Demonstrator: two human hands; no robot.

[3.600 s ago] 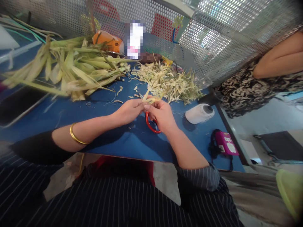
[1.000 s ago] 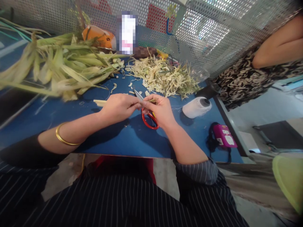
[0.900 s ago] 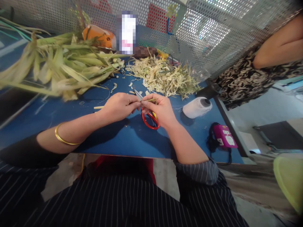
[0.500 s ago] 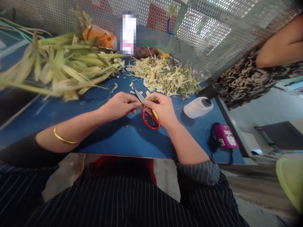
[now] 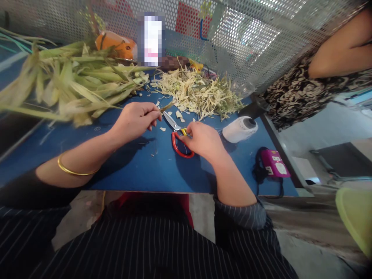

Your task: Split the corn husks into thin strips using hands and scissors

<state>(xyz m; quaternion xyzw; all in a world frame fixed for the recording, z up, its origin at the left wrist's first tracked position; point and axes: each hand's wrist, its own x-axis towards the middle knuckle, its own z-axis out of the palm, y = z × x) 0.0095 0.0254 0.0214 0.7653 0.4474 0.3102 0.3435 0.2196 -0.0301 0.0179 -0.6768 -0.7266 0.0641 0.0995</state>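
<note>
on the blue table (image 5: pixel 130 170): scissors (image 5: pixel 172 121) lying near the heaped shreds (image 5: pixel 200 95)
left hand (image 5: pixel 136 118): pinching a thin brownish strip (image 5: pixel 167 105) beside the scissors
right hand (image 5: pixel 205 141): at the handles (image 5: pixel 174 145), whether gripping is unclear

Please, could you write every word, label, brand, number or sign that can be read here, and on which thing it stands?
No text can be read.
Purple box: white patches, any print too small and blurred.
Bright rectangle: pixelated, nothing legible.
Orange object: dark marks, too blurred to tell.
Scissors: no lettering that can be made out.
</note>
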